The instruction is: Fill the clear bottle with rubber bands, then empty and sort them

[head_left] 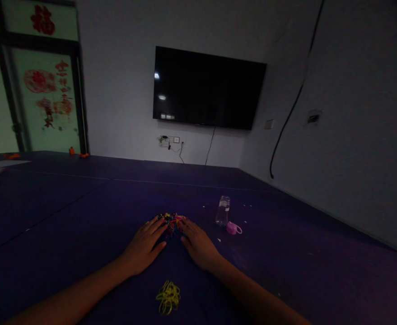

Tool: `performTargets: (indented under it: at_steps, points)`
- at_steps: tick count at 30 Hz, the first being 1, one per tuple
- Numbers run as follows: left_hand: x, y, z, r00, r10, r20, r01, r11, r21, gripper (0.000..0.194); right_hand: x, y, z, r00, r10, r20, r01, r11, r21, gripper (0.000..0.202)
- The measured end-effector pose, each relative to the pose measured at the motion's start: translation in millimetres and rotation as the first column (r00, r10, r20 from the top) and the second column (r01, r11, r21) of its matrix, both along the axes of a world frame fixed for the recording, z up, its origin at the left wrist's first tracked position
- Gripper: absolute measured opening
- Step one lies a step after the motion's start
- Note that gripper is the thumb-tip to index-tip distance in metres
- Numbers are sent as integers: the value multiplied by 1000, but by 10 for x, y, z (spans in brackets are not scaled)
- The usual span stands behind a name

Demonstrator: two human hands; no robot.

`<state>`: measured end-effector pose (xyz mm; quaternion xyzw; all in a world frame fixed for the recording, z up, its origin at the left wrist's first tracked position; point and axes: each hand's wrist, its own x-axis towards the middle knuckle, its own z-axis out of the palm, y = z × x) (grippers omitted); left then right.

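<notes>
A pile of mixed-colour bands (173,224), with pink, blue, yellow and dark ones, lies on the purple table (117,198). My left hand (144,246) rests at the left side of the pile, its fingers apart and its fingertips over the bands. On the right side, my right hand (200,244) touches the pile with its fingers extended. Neither hand grips anything. A separate loose heap of yellow bands (169,298) lies nearer to me, between my forearms.
Right of my right hand stands a clear bottle (222,212), with a pink lid (232,228) beside it. Small white scraps lie around them. Orange objects (72,150) and a white sheet (15,163) are at the far left. A wall-mounted screen (208,88) hangs beyond the table.
</notes>
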<state>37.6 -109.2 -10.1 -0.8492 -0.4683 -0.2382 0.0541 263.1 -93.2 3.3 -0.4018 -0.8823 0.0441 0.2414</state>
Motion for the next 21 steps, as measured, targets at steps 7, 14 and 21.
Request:
performTargets:
  at_steps: [7,14,21]
  points:
    - [68,82,48,997,-43,-58,42,999,-30,46,-163,256,6,996,47,72,-52,995,80,44]
    - [118,216,99,1000,-18,2,18,998,63,33,-199,305,45,963,269,13,-268,953,142,33]
    - [105,222,76,995,96,-15,-95,994,52,36,-166,251,88,993,110,-41,-103,984,144,26]
